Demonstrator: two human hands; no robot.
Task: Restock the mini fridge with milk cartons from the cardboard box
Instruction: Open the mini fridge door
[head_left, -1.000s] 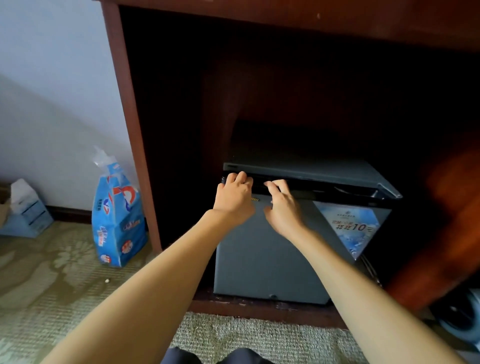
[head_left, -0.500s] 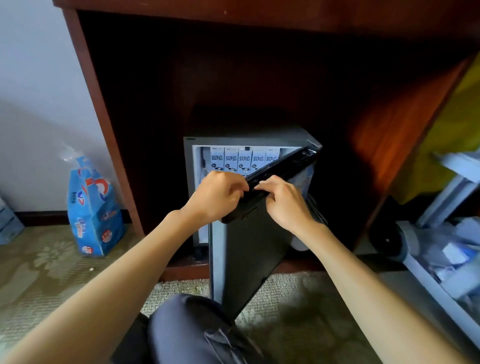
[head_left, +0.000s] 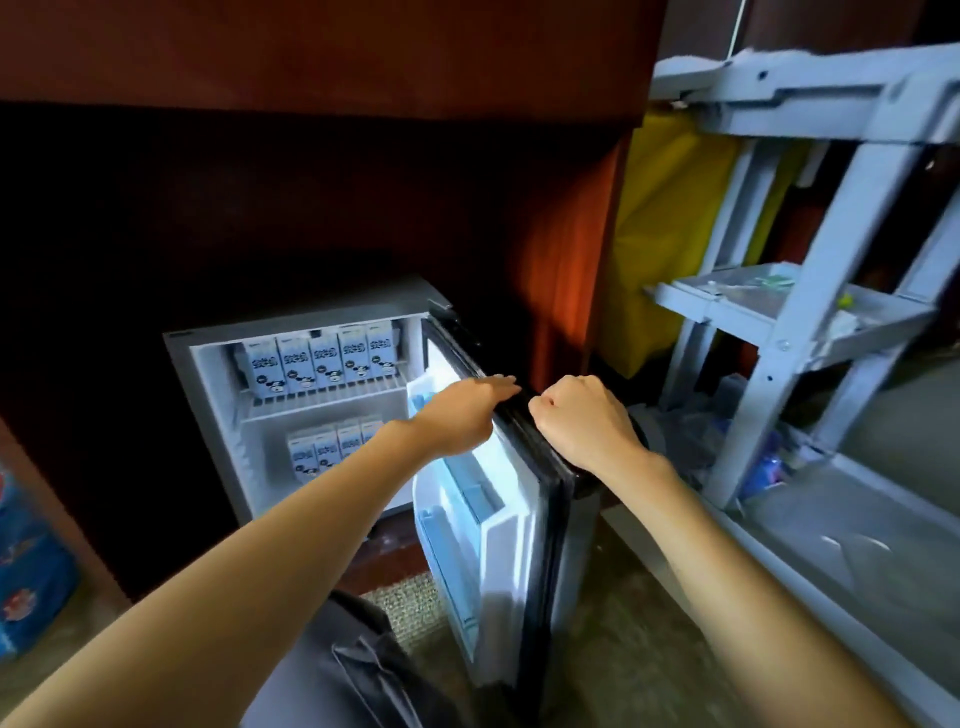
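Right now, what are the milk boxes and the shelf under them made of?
The milk cartons look like printed paperboard: flat sides, sharp folded edges, matte print. The shelf under them looks like white coated wire, since it shows thin parallel bars; plastic is possible too.

one head-worn view, close above and in front of the mini fridge (head_left: 218, 415), facing forward and down.
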